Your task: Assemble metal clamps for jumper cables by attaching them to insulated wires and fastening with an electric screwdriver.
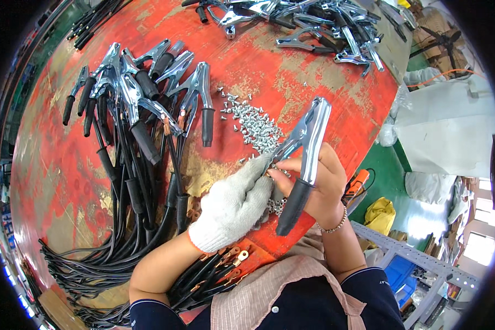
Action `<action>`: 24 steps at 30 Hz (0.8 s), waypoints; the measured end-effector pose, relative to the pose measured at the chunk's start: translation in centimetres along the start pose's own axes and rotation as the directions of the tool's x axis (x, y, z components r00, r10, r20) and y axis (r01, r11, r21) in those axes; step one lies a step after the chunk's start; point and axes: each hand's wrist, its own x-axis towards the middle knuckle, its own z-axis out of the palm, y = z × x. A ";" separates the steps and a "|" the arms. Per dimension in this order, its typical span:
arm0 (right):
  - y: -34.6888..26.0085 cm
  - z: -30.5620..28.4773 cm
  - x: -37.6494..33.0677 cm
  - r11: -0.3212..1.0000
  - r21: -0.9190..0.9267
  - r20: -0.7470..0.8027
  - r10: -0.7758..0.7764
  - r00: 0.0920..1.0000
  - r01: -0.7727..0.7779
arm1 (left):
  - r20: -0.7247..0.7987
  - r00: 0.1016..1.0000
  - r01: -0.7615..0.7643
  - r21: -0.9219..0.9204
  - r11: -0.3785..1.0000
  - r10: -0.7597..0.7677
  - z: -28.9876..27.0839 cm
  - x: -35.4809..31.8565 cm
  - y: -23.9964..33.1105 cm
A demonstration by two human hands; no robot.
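Note:
A silver metal spring clamp (314, 135) with a black handle sleeve is held in front of me, its one sleeved handle pointing down toward me. My left hand (232, 204), in a white knit glove, is closed around the clamp's other handle, which the glove mostly hides. Bare, with a beaded bracelet, my right hand (327, 184) is beside and partly behind the clamp. Its thumb and index finger pinch together near the gloved fingertips; whatever lies between them is too small to name. Just beyond is a pile of small silver screws (257, 129). Small nuts (276, 206) show beneath my hands.
Clamps with black cables (132, 93) are heaped on the left of the worn red table (49, 181). More loose clamps (335, 30) are piled at the far edge. Cable ends with copper lugs (241, 256) lie near my left forearm. An orange tool (357, 181) is at right.

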 end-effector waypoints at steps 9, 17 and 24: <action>0.7 0.5 -0.5 0.997 0.064 0.035 0.046 0.998 -0.048 | 0.065 0.993 0.110 -0.137 0.984 -0.102 -0.1 -0.1 0.4; 0.3 0.2 -0.6 0.999 0.034 0.041 -0.008 0.999 0.007 | -0.004 1.000 -0.017 -0.049 0.999 0.017 0.2 0.0 -0.7; 0.2 0.0 -0.7 1.000 0.024 0.070 -0.001 0.998 -0.001 | 0.012 1.000 -0.001 -0.062 0.998 0.002 0.1 0.0 -0.3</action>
